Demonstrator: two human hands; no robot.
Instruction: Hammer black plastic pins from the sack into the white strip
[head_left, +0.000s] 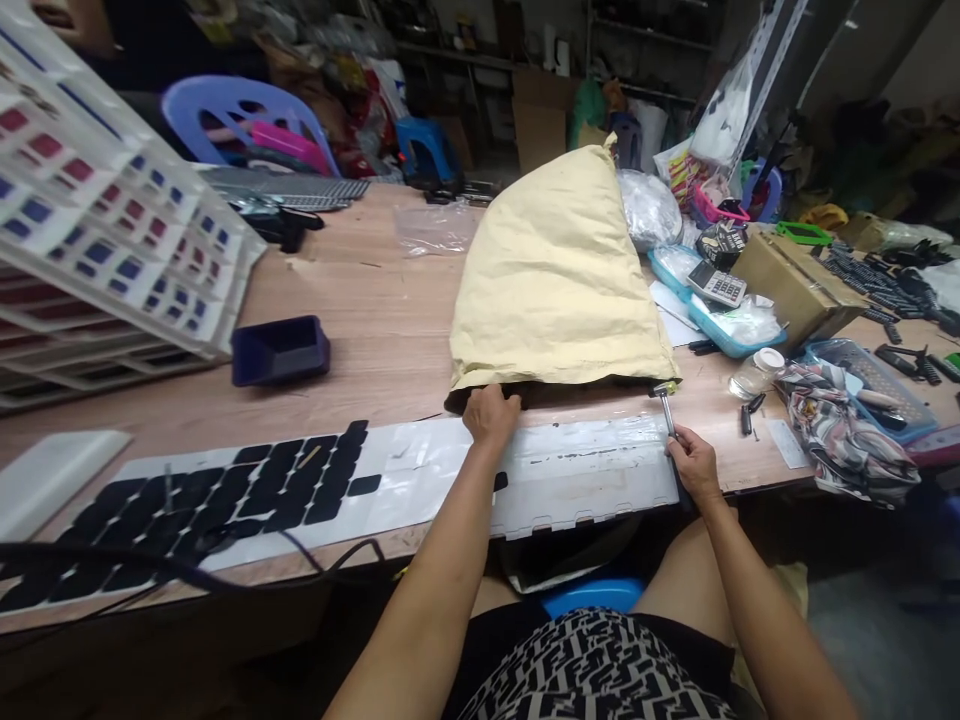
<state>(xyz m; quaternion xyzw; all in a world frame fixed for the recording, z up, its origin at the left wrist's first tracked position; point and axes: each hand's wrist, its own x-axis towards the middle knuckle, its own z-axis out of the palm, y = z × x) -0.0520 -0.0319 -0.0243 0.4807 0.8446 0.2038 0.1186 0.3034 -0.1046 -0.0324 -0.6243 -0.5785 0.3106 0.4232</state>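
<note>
A full pale-yellow sack (555,270) lies on the table in front of me, its near edge facing me with a dark strip showing beneath. My left hand (491,415) is closed at the left part of that edge, fingertips partly hidden. In my right hand (696,465) is a small hammer (667,402), gripped by its handle, its yellowish head touching or just by the sack's near right corner. A white sheet (592,460) lies flat under both hands. On its left stretch, rows of black rounded pads (285,470) are stuck or laid.
A white plastic crate (135,230) and a dark purple bin (281,352) stand at left. Cables (187,570) cross the near left edge. Rightward are a calculator (718,284), a cardboard box (795,285), a glass jar (757,372) and a bunched cloth (847,430).
</note>
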